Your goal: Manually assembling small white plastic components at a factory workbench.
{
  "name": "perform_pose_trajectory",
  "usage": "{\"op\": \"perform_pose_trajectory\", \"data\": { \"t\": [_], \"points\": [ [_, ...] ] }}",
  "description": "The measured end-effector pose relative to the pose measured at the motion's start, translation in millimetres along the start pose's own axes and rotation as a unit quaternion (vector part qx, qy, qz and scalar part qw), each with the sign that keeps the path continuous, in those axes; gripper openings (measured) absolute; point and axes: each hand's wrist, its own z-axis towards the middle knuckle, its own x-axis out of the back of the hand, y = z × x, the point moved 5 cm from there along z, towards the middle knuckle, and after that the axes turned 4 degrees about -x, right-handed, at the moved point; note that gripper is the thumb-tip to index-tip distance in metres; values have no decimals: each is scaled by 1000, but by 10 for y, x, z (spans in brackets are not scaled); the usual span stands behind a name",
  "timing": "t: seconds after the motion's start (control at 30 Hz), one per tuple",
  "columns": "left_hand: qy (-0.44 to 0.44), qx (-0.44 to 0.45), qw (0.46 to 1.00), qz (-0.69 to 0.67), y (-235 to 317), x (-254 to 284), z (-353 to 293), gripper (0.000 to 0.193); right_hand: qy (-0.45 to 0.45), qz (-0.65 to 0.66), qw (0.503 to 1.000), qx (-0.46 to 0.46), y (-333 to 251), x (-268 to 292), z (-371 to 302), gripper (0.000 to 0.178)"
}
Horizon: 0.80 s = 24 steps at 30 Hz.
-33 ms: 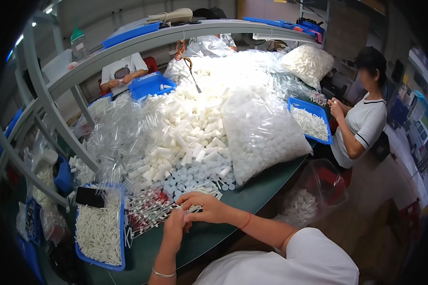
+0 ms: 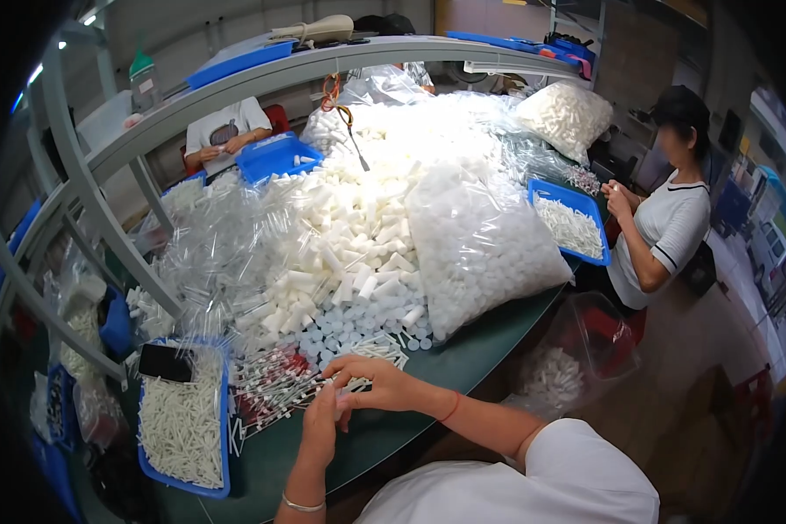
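My left hand (image 2: 320,425) and my right hand (image 2: 377,384) meet over the front edge of the green table. Their fingers are bent and pressed together at the tips. Something small and pale may be between them, but the fingers cover it. Just beyond the hands lies a heap of thin sticks (image 2: 275,377) with white, dark and red parts. Behind it are translucent round caps (image 2: 349,330), with more slim white sticks (image 2: 382,349) beside them. Short white cylinders (image 2: 358,253) are piled high farther back.
A blue tray (image 2: 227,437) of thin white pieces stands at left, a black phone (image 2: 166,362) on it. A full clear bag (image 2: 489,253) bulges at right. Grey frame posts (image 2: 105,210) rise at left. Two co-workers sit across and at right, the latter by another blue tray (image 2: 607,236).
My left hand has shifted very slightly, its fingertips still against the right hand's. Everything else looks the same.
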Motion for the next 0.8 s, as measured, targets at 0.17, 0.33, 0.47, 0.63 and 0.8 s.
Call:
{"op": "perform_pose_trajectory", "data": {
  "t": [0.17,0.33,0.47,0.63,0.8],
  "points": [
    [4,34,999,8,-131,29,-61,42,-120,393,892,-187,31,-304,-53,50],
    [-21,18,1000,-2,-70,-9,-156,38,-157,448,855,-210,72,-482,-144,53],
    [22,56,992,-107,-166,-3,-239,39,-122,430,859,-251,108,-625,-203,50],
    [27,93,974,-205,-201,-133,-160,41,-81,533,812,-221,98,-500,-239,48],
    [-4,79,975,-206,-89,-236,-203,41,-65,532,805,-252,45,-462,-298,53]
  ]
}}
